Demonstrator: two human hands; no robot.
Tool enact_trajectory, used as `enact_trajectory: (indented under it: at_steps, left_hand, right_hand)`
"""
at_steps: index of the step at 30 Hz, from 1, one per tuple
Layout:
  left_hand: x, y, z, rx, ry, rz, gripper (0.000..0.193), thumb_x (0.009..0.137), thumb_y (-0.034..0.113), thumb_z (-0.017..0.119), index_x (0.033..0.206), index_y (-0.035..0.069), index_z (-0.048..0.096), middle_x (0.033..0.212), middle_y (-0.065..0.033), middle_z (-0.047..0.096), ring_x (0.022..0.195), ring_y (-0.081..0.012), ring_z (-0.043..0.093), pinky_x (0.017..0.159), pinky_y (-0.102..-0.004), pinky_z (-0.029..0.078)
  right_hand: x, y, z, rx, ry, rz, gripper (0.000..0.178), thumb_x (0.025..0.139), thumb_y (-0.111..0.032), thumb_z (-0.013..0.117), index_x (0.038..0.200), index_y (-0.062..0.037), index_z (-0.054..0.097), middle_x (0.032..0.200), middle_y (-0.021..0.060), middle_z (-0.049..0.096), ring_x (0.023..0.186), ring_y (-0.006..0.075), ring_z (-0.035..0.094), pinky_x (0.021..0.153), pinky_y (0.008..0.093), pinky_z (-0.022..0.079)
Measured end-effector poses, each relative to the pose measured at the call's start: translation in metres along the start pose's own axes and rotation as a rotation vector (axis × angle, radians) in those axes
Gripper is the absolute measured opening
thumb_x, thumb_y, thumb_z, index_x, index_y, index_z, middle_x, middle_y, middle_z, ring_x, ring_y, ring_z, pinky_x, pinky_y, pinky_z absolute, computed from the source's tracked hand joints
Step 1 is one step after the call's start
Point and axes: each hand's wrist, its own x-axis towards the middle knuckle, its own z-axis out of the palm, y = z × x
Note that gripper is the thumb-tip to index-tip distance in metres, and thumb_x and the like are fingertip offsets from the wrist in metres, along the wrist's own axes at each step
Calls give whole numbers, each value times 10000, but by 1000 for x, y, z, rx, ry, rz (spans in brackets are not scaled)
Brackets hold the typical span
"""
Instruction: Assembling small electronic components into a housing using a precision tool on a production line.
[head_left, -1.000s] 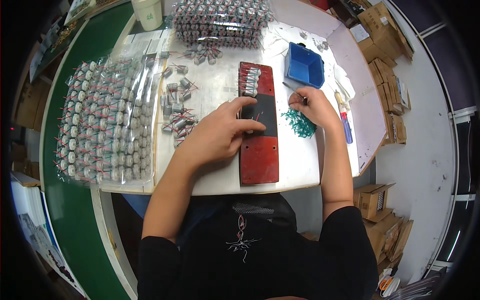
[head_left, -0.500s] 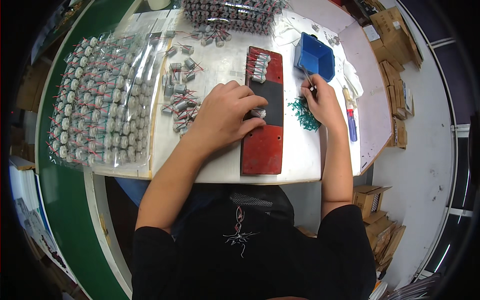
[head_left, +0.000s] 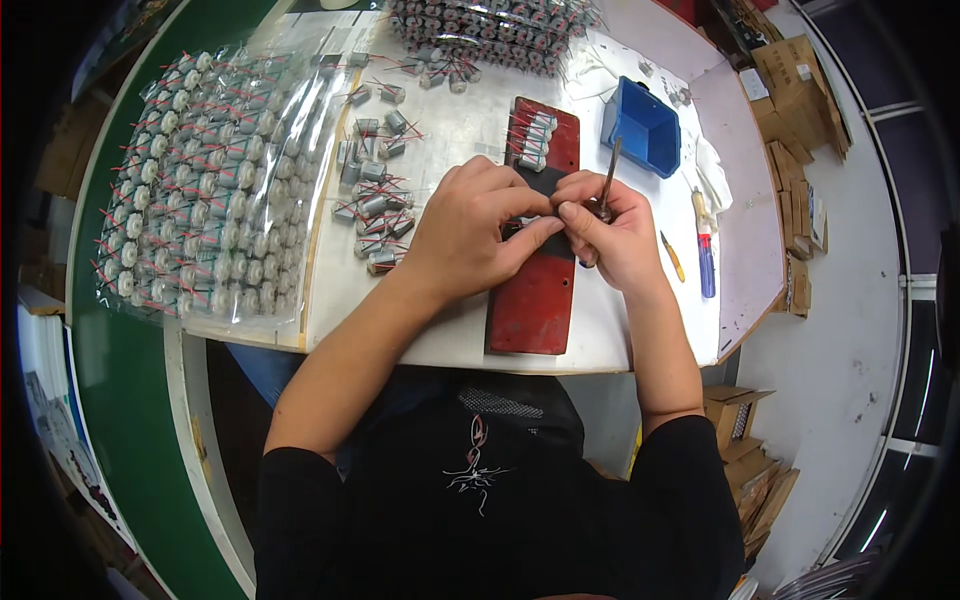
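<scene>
Left hand [head_left: 485, 228] and right hand [head_left: 612, 228] meet, right clamped on thin tool [head_left: 612, 170], left's grip hidden | 1:30 from hands: blue bin [head_left: 648, 132] | 9:00: clear pack [head_left: 318, 120] holding rowed motors [head_left: 159, 146]

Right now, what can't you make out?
In the head view:
Most of the motor: the left hand covers it.
Lower end of the tool: the right hand mostly hides it.
Middle of the board: both hands block part of it.
Top of the rear stack: cut off by the upper edge.
</scene>
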Motion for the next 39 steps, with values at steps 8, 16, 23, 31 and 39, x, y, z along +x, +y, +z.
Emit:
enact_trajectory:
  at_steps: [8,16,23,31,39]
  left_hand:
    - [1,2,-1,-222,14,19,85,855,131,760,893,57,741,876,-60,684,842,-239,611,795,-372,470]
    - [4,8,-3,-591,-44,-141,89,926,108,706,933,20,720,891,-74,695,878,-203,603,825,-334,461]
    - [2,2,-5,-424,-34,-111,105,897,143,731,957,60,708,860,-51,700,848,-236,615,789,-366,479]
    - [-3,-6,-5,-114,-185,-151,293,812,142,785,1070,103,652,916,-48,738,910,-304,645,843,-438,494]
    - [-4,-14,-6,-53,-209,-47,158,796,149,802,927,115,720,911,-59,742,889,-304,649,821,-432,509]
  right_hand:
    - [1,8,0,91,-75,-133,124,935,-13,725,1031,36,665,1085,135,610,582,96,553,485,223,429]
    - [0,19,14,266,-38,-283,121,939,-2,716,1039,23,653,1085,153,613,586,116,560,505,239,452]
    - [4,16,11,225,0,-347,93,953,-10,696,1031,24,658,1122,162,619,585,108,554,498,220,429]
    - [5,-5,-10,-256,-18,74,106,951,-89,729,997,-1,694,1029,55,668,626,50,544,502,197,382]
    - [4,-6,0,-457,-49,152,144,926,-133,778,967,-19,700,804,-48,632,669,24,509,565,201,392]
